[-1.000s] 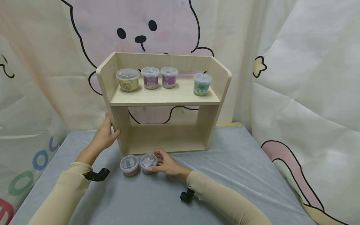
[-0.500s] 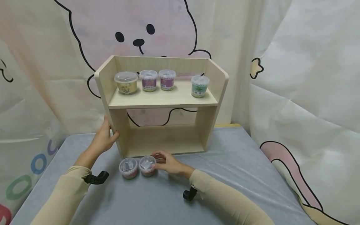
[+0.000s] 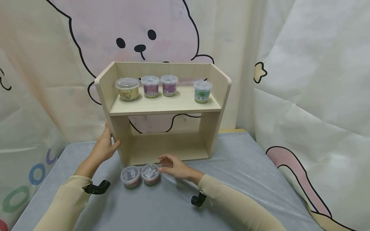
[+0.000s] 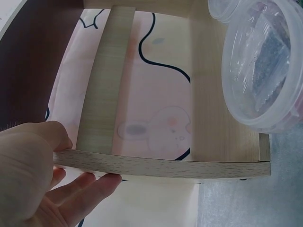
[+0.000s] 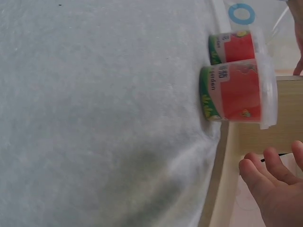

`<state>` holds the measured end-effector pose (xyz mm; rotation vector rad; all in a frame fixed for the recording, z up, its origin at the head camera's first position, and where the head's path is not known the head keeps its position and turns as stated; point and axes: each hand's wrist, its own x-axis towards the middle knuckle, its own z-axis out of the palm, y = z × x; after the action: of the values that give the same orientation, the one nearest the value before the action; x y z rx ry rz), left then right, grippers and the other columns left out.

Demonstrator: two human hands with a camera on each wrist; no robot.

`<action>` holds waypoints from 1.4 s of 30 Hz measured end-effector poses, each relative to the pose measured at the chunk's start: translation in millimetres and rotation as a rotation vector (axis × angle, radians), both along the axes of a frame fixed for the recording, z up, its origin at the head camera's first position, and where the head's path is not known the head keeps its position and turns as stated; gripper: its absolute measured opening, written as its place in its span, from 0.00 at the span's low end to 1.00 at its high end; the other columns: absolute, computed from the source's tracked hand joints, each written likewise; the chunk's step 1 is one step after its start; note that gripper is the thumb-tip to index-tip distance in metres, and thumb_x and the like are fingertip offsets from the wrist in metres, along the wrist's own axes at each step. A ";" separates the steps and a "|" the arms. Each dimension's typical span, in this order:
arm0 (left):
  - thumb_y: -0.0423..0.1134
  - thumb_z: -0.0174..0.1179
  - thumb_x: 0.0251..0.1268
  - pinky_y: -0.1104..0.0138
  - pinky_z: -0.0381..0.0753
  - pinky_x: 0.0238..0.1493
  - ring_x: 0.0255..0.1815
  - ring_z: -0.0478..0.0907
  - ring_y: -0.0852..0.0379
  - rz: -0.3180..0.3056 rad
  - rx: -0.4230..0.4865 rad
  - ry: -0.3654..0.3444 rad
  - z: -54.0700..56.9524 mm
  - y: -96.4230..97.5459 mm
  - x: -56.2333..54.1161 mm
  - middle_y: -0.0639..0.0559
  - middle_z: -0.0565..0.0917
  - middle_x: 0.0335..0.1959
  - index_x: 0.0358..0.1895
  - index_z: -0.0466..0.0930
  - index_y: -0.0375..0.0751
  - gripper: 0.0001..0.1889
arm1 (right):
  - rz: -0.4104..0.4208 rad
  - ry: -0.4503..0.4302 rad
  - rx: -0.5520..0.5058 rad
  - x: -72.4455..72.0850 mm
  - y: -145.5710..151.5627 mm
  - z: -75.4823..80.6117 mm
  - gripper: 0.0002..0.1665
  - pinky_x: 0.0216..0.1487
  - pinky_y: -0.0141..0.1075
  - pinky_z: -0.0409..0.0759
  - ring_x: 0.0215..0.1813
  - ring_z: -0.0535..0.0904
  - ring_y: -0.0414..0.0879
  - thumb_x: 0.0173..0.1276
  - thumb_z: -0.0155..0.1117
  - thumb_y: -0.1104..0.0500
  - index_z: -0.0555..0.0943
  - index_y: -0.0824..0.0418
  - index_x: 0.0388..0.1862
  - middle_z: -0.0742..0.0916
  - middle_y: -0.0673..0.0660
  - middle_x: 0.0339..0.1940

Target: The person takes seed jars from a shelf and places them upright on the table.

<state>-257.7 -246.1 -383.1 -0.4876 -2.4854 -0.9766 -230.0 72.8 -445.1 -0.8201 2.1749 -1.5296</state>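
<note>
My left hand [image 3: 102,147] grips the left side panel of a light wooden two-tier shelf [image 3: 170,107]. The left wrist view shows the thumb on one face of that panel and fingers [image 4: 97,194] on the other. In front of the shelf, two lidded plastic cups stand side by side on the cloth, a left cup [image 3: 130,177] and a right cup [image 3: 150,175]. Red labels show on the nearer cup [image 5: 239,91] and the farther one in the right wrist view. My right hand [image 3: 177,167] is just right of the right cup, fingers parted and holding nothing.
On the upper board stand a yellow-labelled tub [image 3: 127,89], two purple-labelled cups [image 3: 150,87] and a green-labelled cup [image 3: 202,92] at the right. Grey-blue cloth [image 3: 231,179] covers the table. A printed curtain [image 3: 162,29] hangs behind.
My right hand has let go of the right cup and drawn a little to the right. The left hand keeps its hold on the shelf. The head view has tilted slightly upward.
</note>
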 end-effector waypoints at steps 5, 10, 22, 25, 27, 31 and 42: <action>0.23 0.57 0.62 0.32 0.74 0.58 0.61 0.74 0.23 0.005 -0.007 0.002 -2.7 -0.4 0.2 0.22 0.71 0.63 0.80 0.38 0.39 0.48 | -0.005 0.006 -0.018 2.6 4.4 8.7 0.28 0.68 0.45 0.78 0.70 0.74 0.68 0.75 0.60 0.62 0.67 0.67 0.71 0.74 0.75 0.69; 0.23 0.57 0.61 0.32 0.74 0.57 0.60 0.74 0.22 0.006 -0.007 0.003 -2.6 -0.8 -0.4 0.22 0.72 0.63 0.80 0.37 0.38 0.48 | -0.008 0.044 -0.038 2.0 8.0 20.3 0.28 0.70 0.46 0.78 0.70 0.73 0.70 0.74 0.60 0.63 0.68 0.70 0.69 0.75 0.75 0.67; 0.22 0.57 0.61 0.33 0.75 0.57 0.59 0.75 0.23 0.009 0.002 0.011 -1.2 -0.6 -1.2 0.22 0.73 0.61 0.80 0.38 0.38 0.48 | 0.005 0.133 -0.045 3.5 24.5 59.4 0.28 0.73 0.53 0.74 0.70 0.75 0.61 0.72 0.62 0.64 0.70 0.68 0.69 0.77 0.69 0.67; 0.22 0.57 0.61 0.33 0.74 0.57 0.60 0.75 0.23 0.010 0.001 0.006 -1.5 -0.1 -0.9 0.22 0.72 0.62 0.80 0.38 0.38 0.48 | -0.007 0.152 -0.040 4.2 31.0 72.7 0.28 0.73 0.51 0.74 0.71 0.75 0.60 0.72 0.62 0.64 0.70 0.67 0.69 0.77 0.68 0.68; 0.22 0.57 0.61 0.32 0.74 0.58 0.60 0.74 0.23 0.011 -0.004 0.001 -1.9 0.4 -0.7 0.21 0.72 0.62 0.80 0.38 0.38 0.48 | -0.012 0.159 -0.046 4.5 35.9 81.4 0.28 0.73 0.51 0.74 0.71 0.75 0.60 0.73 0.62 0.64 0.70 0.67 0.69 0.77 0.68 0.68; 0.23 0.57 0.62 0.32 0.73 0.58 0.61 0.74 0.23 0.013 -0.008 0.000 -1.8 0.4 -0.3 0.21 0.72 0.62 0.80 0.38 0.39 0.48 | -0.026 0.186 -0.055 3.8 43.8 97.6 0.28 0.72 0.50 0.75 0.71 0.74 0.59 0.73 0.62 0.64 0.69 0.65 0.70 0.76 0.66 0.69; 0.22 0.57 0.60 0.33 0.75 0.57 0.60 0.75 0.23 0.007 0.006 0.015 -3.1 0.4 -1.2 0.22 0.72 0.62 0.80 0.38 0.40 0.48 | -0.107 0.267 -0.076 -3.4 60.6 125.7 0.28 0.70 0.50 0.77 0.72 0.74 0.61 0.73 0.61 0.66 0.69 0.66 0.70 0.76 0.66 0.70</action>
<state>-259.0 -245.7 -386.2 -0.4817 -2.4682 -0.9739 -233.4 133.4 -319.5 -0.9978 2.3959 -1.6442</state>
